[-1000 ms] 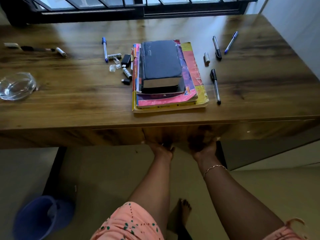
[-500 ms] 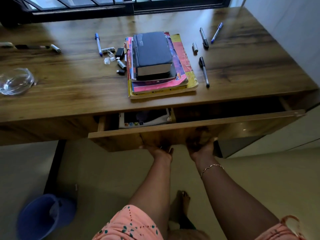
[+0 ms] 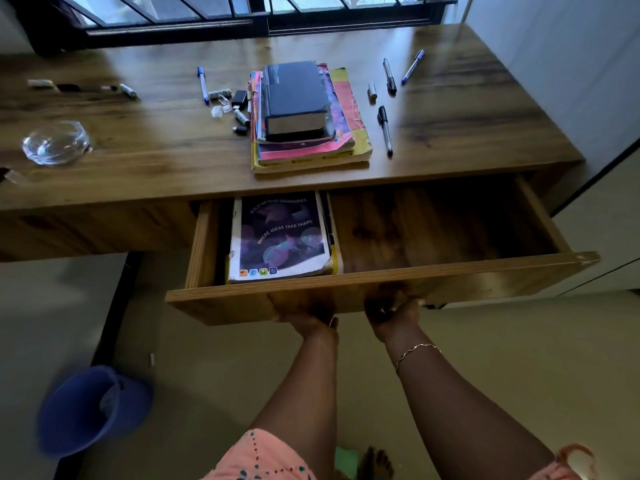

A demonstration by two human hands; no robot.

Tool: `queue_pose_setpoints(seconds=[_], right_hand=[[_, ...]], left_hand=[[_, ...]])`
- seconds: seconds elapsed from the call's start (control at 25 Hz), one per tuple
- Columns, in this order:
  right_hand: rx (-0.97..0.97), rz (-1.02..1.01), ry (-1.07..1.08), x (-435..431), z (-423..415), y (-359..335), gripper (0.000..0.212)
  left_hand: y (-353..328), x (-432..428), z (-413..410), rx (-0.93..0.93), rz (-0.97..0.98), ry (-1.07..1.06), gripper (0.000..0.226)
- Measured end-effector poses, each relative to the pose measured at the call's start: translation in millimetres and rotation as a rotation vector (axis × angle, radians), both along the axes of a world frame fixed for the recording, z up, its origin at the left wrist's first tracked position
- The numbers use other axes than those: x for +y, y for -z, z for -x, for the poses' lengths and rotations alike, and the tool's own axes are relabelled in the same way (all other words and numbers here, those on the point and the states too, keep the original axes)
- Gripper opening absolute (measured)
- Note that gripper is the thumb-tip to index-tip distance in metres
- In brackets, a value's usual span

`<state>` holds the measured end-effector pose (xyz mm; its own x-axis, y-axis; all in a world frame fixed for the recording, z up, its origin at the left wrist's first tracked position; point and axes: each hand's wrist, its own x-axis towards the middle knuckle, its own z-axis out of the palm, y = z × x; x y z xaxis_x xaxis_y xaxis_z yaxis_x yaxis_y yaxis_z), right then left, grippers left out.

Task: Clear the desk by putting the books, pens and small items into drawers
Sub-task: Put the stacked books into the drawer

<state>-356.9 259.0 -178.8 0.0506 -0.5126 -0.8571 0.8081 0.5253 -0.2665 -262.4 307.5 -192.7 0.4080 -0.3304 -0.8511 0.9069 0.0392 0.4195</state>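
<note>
My fingers are out of sight: on both hands they go under the lower edge of the drawer [image 3: 450, 289] front and up behind it, so I see only knuckles and wrists. The drawer's back end is hidden under the worktop [image 3: 138, 161], and its right half lies in shadow, showing only bare wood. Under the purple-covered book [image 3: 280, 233] at the drawer's left end more things are stacked, but only their edges show. The small items [image 3: 232, 105] just left of the stack of books [image 3: 304, 116] are too small to name with certainty.

My left grip [image 3: 313, 322] and right grip [image 3: 393, 315] sit side by side near the middle of the drawer front. Both forearms are stretched forward, and each grip is hooked on that lower edge. A bracelet [image 3: 417, 351] circles my right wrist. The drawer stands pulled well out.

The stack of books lies on the worktop, a thick black one on top. 3 pens [image 3: 385, 129] lie to its right and 1 blue pen [image 3: 203, 85] to its left.
</note>
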Motion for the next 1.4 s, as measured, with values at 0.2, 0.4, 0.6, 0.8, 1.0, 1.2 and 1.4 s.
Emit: queue_pose_setpoints(seconds=[0.2,0.4,0.6,0.8,1.0,1.2,1.4], right_hand=[[-0.024,-0.034,0.016,30,21,0,0.059],[-0.004,-0.084,-0.062,57,40,6,0.039],[-0.010,-0.071,-0.073,75,53,4,0.038],[0.076,-0.042,-0.174,85,62,-15,0.025],[0.260,0.032,-0.610,118,51,-57,0.025],[0.208,0.252,-1.141,122,19,-112,0.018],[0.479,0.762,-1.247,89,17,-151,0.021]], left_hand=[[0,33,21,0.013,-0.004,-0.036,0.086],[0,55,40,0.037,0.070,-0.191,0.082],[-2,74,53,0.041,0.070,-0.239,0.078],[-13,90,43,-0.119,-0.296,-0.124,0.064],[-46,112,-12,-0.833,-0.662,-0.440,0.052],[-84,96,-31,-1.521,-0.699,-0.126,0.045],[-123,65,-39,-1.774,-0.535,0.121,0.039]])
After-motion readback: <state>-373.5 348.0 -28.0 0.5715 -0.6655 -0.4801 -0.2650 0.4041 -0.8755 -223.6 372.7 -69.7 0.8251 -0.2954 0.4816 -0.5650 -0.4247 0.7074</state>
